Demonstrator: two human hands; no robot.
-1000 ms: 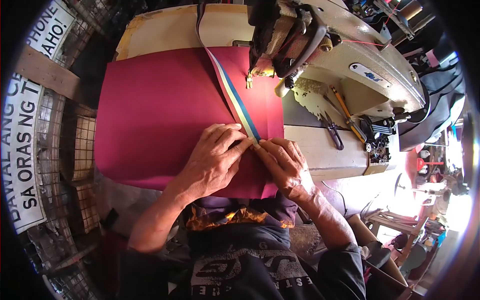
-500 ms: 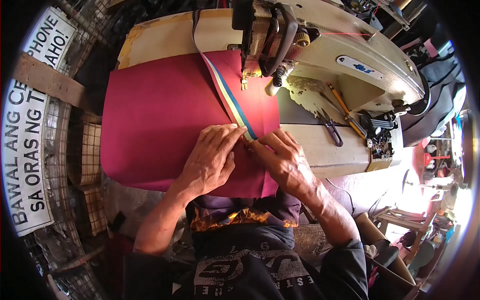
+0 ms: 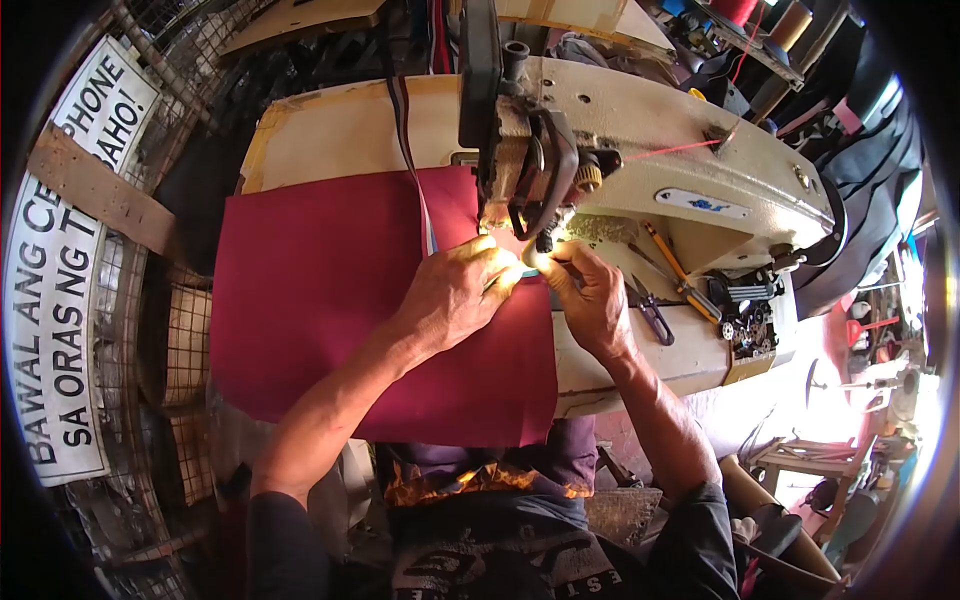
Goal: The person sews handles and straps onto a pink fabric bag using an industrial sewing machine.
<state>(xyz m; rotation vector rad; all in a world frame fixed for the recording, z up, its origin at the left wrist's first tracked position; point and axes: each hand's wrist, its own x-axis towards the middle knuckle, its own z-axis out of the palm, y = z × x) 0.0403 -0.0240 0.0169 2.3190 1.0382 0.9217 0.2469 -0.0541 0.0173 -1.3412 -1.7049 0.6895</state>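
A maroon fabric panel (image 3: 320, 310) lies on the sewing machine table, its right edge near the needle area. A striped ribbon (image 3: 427, 225) comes from the back over the panel and runs under my left hand (image 3: 462, 285). Just in front of the sewing machine (image 3: 630, 130) head, the left fingers are pinched on the ribbon. To the right, my right hand (image 3: 592, 305) pinches the ribbon's end, a small bluish piece of which shows between the hands under the lamp glow. The fingers hide most of the ribbon there.
Right of my right hand lie thread snips (image 3: 655, 320) and an orange-yellow pencil-like tool (image 3: 672, 260). Bobbins and small metal parts (image 3: 750, 330) fill a tray at the table's right end. Thread spools (image 3: 790, 25) stand at the back right. A wire mesh with signs (image 3: 60, 340) is at left.
Both hands have moved up from the panel's lower middle to the machine's needle area, carrying the ribbon end. The ribbon now hangs straighter. The camera view has shifted, showing more of the back.
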